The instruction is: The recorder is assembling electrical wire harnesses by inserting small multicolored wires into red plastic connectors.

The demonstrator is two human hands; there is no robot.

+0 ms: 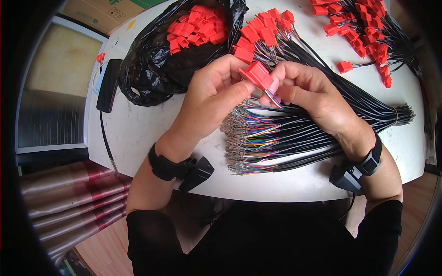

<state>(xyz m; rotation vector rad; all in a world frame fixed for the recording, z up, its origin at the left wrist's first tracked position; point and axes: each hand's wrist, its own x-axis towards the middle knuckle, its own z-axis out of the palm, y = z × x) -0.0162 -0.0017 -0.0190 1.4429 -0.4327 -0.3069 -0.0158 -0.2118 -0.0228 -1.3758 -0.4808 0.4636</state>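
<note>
Over the middle of the white table, my left hand point(209, 99) pinches a red plastic connector housing point(257, 74) between thumb and fingers. My right hand point(317, 94) is closed at the connector's lower end, its fingertips on the thin coloured wires point(273, 98) that come out there. How deep the wires sit inside is hidden. Below both hands spreads a bundle of black cables point(313, 133), whose stripped coloured wires end in small metal terminals point(235, 142) on the left. Beyond my fingers, several cables carry red connectors point(268, 36) on their ends.
A black plastic bag point(147, 69) holding loose red housings point(198, 28) lies at the back left. Beside it are a dark phone point(109, 86) and a cable point(105, 133). Another bundle with red connectors point(363, 27) occupies the back right. A cardboard box point(101, 14) stands behind.
</note>
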